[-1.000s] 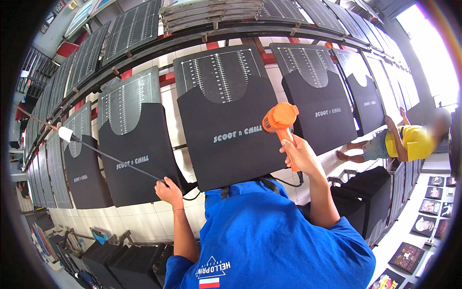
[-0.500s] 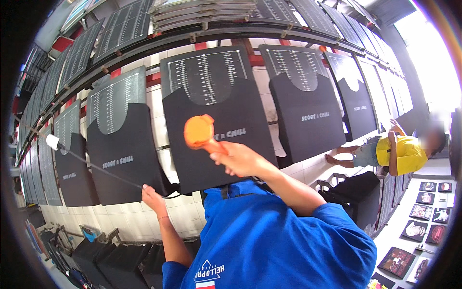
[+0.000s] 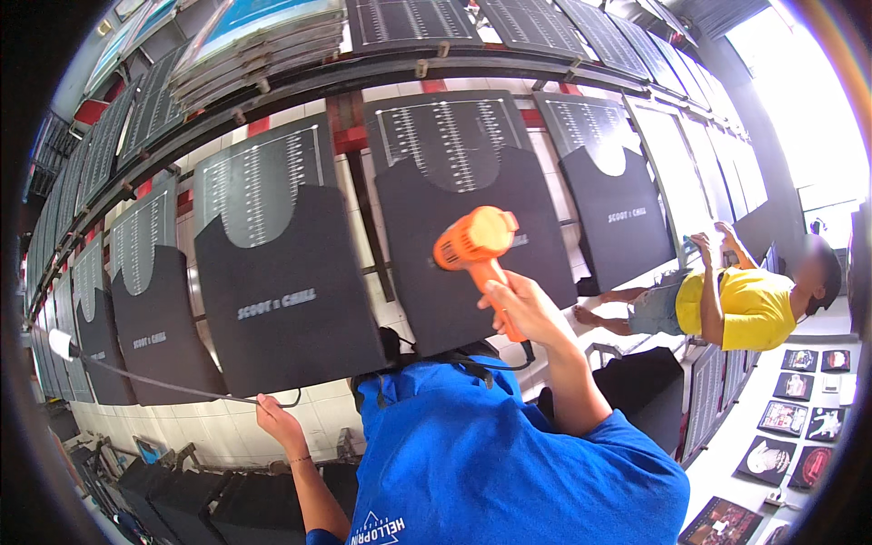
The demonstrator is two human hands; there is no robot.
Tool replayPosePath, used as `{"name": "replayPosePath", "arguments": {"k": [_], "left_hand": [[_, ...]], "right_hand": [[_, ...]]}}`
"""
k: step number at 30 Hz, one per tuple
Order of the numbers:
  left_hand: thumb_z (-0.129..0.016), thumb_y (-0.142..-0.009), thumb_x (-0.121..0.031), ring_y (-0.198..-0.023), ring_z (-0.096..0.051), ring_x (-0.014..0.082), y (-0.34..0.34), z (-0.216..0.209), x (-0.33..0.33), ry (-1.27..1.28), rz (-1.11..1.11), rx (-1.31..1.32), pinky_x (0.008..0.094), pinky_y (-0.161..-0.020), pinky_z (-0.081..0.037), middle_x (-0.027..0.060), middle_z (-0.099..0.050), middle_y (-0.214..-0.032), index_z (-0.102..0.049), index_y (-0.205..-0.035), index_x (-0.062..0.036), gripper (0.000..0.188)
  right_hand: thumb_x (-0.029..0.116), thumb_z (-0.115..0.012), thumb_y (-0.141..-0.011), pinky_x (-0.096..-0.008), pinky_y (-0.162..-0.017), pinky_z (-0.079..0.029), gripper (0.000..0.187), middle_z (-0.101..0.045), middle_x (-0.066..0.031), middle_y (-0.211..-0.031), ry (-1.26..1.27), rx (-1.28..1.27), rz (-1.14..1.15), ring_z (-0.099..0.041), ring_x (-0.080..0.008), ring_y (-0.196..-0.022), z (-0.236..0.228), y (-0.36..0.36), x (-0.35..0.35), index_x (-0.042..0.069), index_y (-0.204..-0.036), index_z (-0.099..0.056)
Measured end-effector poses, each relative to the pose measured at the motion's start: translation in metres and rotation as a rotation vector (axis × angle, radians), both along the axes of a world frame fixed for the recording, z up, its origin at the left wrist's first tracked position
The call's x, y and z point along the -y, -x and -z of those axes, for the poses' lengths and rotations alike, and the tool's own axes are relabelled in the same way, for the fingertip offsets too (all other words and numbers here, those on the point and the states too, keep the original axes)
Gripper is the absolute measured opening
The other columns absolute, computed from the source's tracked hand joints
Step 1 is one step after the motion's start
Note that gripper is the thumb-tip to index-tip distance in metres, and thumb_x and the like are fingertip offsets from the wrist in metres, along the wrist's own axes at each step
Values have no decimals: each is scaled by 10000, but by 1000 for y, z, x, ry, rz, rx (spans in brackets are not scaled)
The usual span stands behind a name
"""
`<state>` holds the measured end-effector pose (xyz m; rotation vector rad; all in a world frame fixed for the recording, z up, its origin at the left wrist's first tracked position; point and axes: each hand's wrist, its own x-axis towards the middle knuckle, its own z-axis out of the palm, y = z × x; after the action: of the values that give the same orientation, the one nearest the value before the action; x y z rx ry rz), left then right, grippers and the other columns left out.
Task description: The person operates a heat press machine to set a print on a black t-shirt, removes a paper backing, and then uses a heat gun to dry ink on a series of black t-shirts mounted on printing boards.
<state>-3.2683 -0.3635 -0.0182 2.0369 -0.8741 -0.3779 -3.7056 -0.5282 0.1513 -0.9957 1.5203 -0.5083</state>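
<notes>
One blower (image 3: 483, 236) in right hand (image 3: 529, 311)

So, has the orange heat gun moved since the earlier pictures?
Yes, rightward against the stacked frames: the orange heat gun now shows over the next black shirt to the right.

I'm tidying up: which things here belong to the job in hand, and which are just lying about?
In use:
orange heat gun, in the right hand
dark cord, in the left hand
black shirt beneath the heat gun

Apparently just lying about:
stacked frames, upper left
dark printed panels, lower right
</notes>
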Motion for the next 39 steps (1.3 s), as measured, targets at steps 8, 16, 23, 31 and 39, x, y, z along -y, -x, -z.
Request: {"name": "replayPosePath", "arguments": {"k": [8,16,23,31,39], "left_hand": [[-404,-1048,-289,-631,-465,285,159,26,40,-96,187,107,434,-620,-375,135,-488,-670,-494,-721,21,460],[-422,-1027,-285,-779,-525,435,180,66,62,-137,75,383,521,-711,-398,240,-550,-777,-541,-765,56,446],[-406,-1026,-343,-792,-561,403,199,63,84,-201,-206,443,506,-725,-429,200,-611,-774,-598,-792,24,476],[-438,-1009,-344,-801,-587,406,197,63,83,-211,-161,512,506,-730,-441,207,-639,-813,-640,-868,31,448],[-514,-970,-290,-780,-583,361,200,58,86,-235,-188,504,474,-724,-438,151,-637,-763,-630,-819,4,350]], "right_hand": [[345,-508,-997,-247,-499,-505,375,-646,-62,-836,30,-108,106,-590,-90,-563,-4,150,8,-13,-1087,-572],[376,-528,-989,-231,-500,-499,400,-649,-56,-845,46,-77,121,-571,-79,-550,9,179,6,-4,-1101,-581],[362,-530,-984,-235,-502,-499,387,-645,-52,-840,69,-88,69,-570,-76,-552,12,181,4,-1,-1108,-584],[316,-539,-982,-246,-505,-502,348,-639,-52,-848,63,-86,34,-579,-85,-563,13,183,8,-10,-1100,-579],[350,-535,-983,-240,-505,-502,380,-646,-55,-846,33,-69,38,-576,-79,-560,7,188,9,-11,-1092,-581]]}}
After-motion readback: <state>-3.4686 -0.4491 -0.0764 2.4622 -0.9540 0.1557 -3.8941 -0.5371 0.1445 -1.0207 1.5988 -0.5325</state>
